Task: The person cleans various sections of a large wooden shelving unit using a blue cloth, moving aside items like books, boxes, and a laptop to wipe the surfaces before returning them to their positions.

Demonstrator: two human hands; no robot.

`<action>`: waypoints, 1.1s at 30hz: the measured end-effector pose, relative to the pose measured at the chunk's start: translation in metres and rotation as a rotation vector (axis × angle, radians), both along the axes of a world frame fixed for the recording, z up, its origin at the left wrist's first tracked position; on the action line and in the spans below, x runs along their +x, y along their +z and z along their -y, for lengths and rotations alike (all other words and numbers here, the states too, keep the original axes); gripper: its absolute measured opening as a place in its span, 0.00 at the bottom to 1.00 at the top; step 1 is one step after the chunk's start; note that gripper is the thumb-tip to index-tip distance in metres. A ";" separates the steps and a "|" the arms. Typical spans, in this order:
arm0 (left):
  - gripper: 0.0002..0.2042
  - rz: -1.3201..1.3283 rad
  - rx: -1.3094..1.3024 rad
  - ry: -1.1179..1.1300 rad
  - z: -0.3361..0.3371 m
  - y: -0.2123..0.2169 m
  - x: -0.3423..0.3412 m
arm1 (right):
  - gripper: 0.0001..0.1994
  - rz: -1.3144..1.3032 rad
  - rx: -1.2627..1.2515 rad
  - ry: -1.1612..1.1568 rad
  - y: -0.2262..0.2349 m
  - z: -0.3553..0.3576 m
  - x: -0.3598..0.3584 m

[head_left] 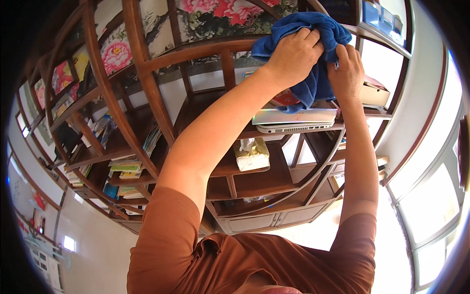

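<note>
A blue cloth (293,24), bunched and with folds hanging down, is in both my hands at the upper right of the wooden shelving (196,53). My left hand (295,55) has its fingers curled into the cloth from above. To its right, my right hand (346,73) pinches the cloth's right side, fingers pointing up. Part of the cloth drapes in front of a red item (285,98), mostly hidden, and reaches toward a flat pale box (293,116). Beneath that box lies a white and grey laptop (296,128) on a shelf.
Below the laptop sits a yellow and white tissue pack (252,156). Stacks of books (128,166) fill shelves on the left. A beige box (374,94) stands right of my right hand. Curved wooden bars cross the shelving; a flower painting (230,14) hangs behind.
</note>
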State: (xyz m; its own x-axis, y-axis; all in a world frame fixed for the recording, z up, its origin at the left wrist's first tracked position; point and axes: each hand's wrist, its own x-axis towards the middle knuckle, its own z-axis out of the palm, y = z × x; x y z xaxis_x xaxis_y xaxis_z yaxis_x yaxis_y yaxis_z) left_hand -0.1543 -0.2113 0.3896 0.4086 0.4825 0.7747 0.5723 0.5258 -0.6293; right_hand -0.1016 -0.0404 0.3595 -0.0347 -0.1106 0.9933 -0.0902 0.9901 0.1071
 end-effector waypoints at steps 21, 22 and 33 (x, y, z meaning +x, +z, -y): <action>0.10 0.246 0.327 0.586 0.294 -0.146 0.013 | 0.24 0.294 -0.005 0.749 -0.102 0.313 -0.051; 0.09 0.303 0.244 0.585 0.295 -0.163 0.020 | 0.23 0.384 -0.054 0.780 -0.131 0.313 -0.055; 0.12 0.765 0.164 0.278 0.296 -0.312 0.059 | 0.24 0.575 0.209 0.710 -0.249 0.269 -0.007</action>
State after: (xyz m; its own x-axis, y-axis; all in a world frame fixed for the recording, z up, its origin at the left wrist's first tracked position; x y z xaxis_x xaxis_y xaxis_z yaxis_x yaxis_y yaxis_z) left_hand -0.0956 -0.5074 0.0771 -0.3768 0.3445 0.8598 0.6469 0.7623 -0.0220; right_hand -0.1085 -0.3089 0.1108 -0.3702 -0.4685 0.8022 -0.7606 0.6486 0.0278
